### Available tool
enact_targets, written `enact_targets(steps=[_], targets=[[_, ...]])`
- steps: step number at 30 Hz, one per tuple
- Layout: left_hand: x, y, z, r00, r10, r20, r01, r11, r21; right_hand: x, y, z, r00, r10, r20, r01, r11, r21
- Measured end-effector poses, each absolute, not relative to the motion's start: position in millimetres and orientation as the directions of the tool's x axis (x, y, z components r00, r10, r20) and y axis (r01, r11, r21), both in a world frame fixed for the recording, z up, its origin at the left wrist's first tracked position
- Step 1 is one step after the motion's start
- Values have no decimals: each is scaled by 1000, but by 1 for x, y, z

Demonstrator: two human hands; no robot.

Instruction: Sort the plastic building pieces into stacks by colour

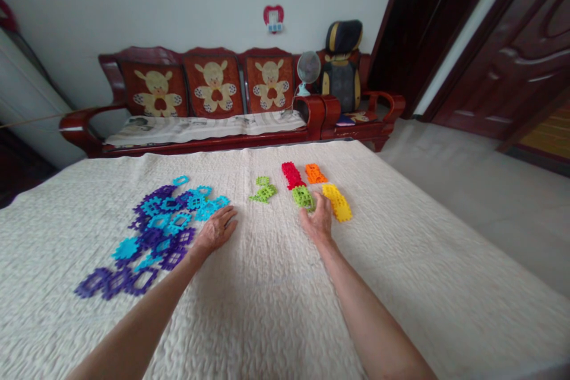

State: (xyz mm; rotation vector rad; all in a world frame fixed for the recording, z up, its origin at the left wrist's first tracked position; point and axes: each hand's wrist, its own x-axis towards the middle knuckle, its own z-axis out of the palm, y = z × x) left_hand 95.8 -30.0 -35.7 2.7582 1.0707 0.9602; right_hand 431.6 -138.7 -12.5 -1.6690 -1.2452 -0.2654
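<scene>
While the R hand (319, 222) reaches to the near end of the light-green interlocking pcs (303, 196), its thumb and fingers sit either side of that end; can't tell if the grip is clamped on them or just touching. These green pcs lie right of centre on the cream quilted cover (267, 309), w/ the red pcs (293, 174) touching at their far end. Orange pcs (316, 173) lie just right of the red, & yellow pcs (338, 203) are to the right of the R hand.

L hand (218, 228) is palm-down on the cover, grip apart and holding nothing, just beside the light-blue pcs (179, 223). Those are mixed w/ purple pcs (119, 282) in a loose spread on the left, purple ones making up its near-left end. A few loose light-green pcs (264, 192) lie btwn the spread and the red.

Far side: dark-red wooden sofa (315, 116) w/ 3 bear cushions (215, 86), small fan (309, 67) at its right end. Far right: brown panelled door (512, 71).
</scene>
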Motion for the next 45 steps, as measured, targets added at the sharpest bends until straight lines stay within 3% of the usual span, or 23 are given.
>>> enact_targets(steps=[6,13,19,25,28,33,36,39,45], targets=[[98,-32,-33,549,640,537,617,-744,256,429,-148,-5,388,600,699,814,133,-566],[102,-37,-24,558,658,506,616,-737,280,373,-132,-3,-1,782,623,821,356,-446],[103,-38,-25,554,651,519,611,-741,277,338,-71,-1,157,856,493,883,102,-459],[102,-35,-30,546,655,523,614,-737,282,335,-43,12,316,914,253,874,-177,-453],[101,-34,-30,536,666,518,627,-726,285,338,-48,15,290,908,303,876,-124,-466],[101,-33,-30,544,648,533,608,-742,283,347,-85,6,148,816,559,847,188,-498],[101,-31,-32,535,645,545,615,-740,272,359,-122,-5,119,767,631,820,283,-498],[100,-30,-35,536,639,551,616,-743,262,380,-158,-11,109,784,611,840,255,-478],[100,-28,-36,536,625,568,607,-753,255,405,-190,5,71,931,357,945,52,-323]])
